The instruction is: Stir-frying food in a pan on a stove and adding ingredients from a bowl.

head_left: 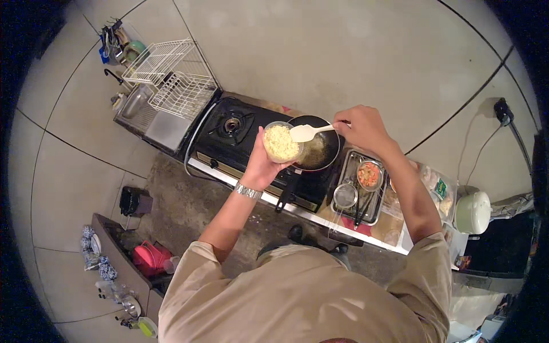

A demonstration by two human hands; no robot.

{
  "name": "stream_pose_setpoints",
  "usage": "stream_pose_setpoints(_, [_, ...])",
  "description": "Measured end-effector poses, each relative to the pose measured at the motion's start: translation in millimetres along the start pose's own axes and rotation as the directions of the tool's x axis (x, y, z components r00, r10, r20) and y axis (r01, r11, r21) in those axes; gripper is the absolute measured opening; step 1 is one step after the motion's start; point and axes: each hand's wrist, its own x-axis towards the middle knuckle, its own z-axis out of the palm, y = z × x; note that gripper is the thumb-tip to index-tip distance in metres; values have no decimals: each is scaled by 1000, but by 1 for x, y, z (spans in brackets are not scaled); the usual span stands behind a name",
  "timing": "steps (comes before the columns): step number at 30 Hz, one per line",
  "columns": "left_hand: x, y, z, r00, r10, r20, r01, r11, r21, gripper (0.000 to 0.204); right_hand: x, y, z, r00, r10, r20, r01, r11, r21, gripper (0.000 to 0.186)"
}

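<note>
Over the near left side of a dark frying pan (330, 153), my left hand (258, 170) holds a small clear bowl (279, 122) from below. Pale yellow chopped bits (280, 144) fill it, their kind too fine to make out. My right hand (364, 129) is closed on the handle of a cream-white spatula (302, 134), reaching in from the far right. The spatula's blade lies at the bowl's right edge, above the pan. An oily sheen shows in the pan, which sits on the right burner of a black gas stove (251, 106), its handle pointing toward me.
Right of the stove, a metal tray (374, 220) holds a bowl of orange and green pieces (369, 175), a strainer (345, 196) and dark-handled utensils. Plastic bags (436, 186) and a pale green lidded pot (473, 212) stand farther right. A white dish rack (183, 96) is at left.
</note>
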Motion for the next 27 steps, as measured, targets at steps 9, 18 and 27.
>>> stream_pose_setpoints(9, [36,38,-26,999,-33,35,31,997,71,69,55,0,25,981,-194,-25,192,978,-78,13])
stream_pose_setpoints(18, [127,55,-21,986,-12,169,-49,934,353,69,56,51,57,985,-160,-72,147,976,-158,22])
stream_pose_setpoints(27, [179,54,-27,995,42,95,-83,870,486,57,48,58,39,965,-255,-66,210,895,-395,38])
